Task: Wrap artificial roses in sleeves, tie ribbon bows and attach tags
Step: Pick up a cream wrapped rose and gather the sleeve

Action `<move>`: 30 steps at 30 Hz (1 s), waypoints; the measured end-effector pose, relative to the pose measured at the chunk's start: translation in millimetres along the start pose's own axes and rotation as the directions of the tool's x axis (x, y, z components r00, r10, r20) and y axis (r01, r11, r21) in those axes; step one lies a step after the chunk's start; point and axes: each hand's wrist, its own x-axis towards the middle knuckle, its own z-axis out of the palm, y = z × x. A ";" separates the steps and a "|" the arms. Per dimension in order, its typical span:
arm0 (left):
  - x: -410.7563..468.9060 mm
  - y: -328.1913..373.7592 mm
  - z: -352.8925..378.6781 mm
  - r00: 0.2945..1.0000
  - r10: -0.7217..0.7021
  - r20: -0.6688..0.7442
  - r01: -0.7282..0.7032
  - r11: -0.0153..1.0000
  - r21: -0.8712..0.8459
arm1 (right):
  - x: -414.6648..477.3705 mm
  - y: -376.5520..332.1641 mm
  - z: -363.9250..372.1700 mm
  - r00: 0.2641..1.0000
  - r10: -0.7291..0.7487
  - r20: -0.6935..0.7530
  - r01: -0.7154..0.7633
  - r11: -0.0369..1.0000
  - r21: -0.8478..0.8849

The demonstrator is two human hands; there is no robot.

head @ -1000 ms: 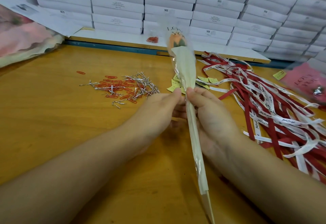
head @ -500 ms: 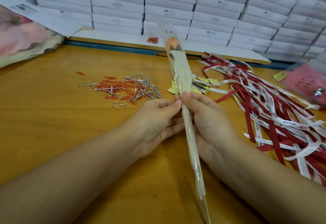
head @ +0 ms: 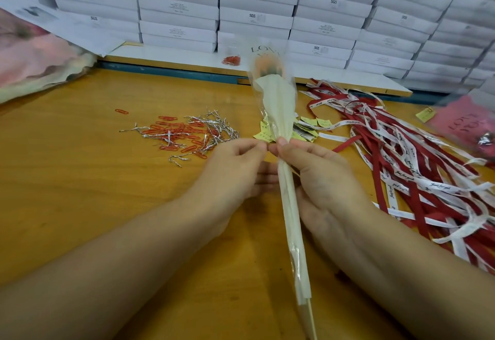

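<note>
Nearest us, the bare stem end (head: pixel 310 315) pokes out of the sleeve (head: pixel 278 109) low over the wooden surface (head: pixel 80 179). From there the long axis runs up and away, leaning a touch left, with the rose (head: pixel 265 65) at the far tip. So it's lengthwise between the 2 forearms.

Up the stem, the right hand (head: pixel 324 179) is curled round the narrow part of the sleeve from the right, its thumb pressed on the neck where the paper starts to flare. The left hand (head: pixel 233 170) comes in from the other side, thumb and forefinger pinched tight at the sleeve's left edge, right against that thumb. Whether there's a tie in that pinch, I can't tell.

That neck is my guess for where the bow goes. The ribbons (head: pixel 407 168) lie to the right, nearer the right hand, but that one is carrying the flower. The silver twist ties (head: pixel 214 128) and red paper clips (head: pixel 171 130) sit just beyond the left hand, the yellow tags (head: pixel 312 122) behind the neck.

At the back, stacked white boxes (head: pixel 257 4).
</note>
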 end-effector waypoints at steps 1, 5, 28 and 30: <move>-0.5 0.9 -0.5 1.000 0.028 -0.005 -0.028 1.000 0.011 | -0.5 0.3 -0.3 1.000 -0.008 0.000 0.008 1.000 -0.002; -3.2 1.3 -0.1 0.995 0.092 0.024 -0.093 0.995 0.027 | -4.6 2.2 -1.6 1.000 -0.013 -0.012 0.013 1.000 -0.012; 4.8 8.2 -14.2 0.984 -0.170 0.053 0.165 0.982 0.087 | 86.0 -74.0 -93.5 0.853 -0.516 0.075 0.071 -0.027 -0.997; 5.1 9.9 -15.8 0.980 -0.188 0.070 0.180 0.978 0.107 | 100.8 -77.4 -116.8 0.892 -0.446 -0.071 -0.117 -0.077 -0.990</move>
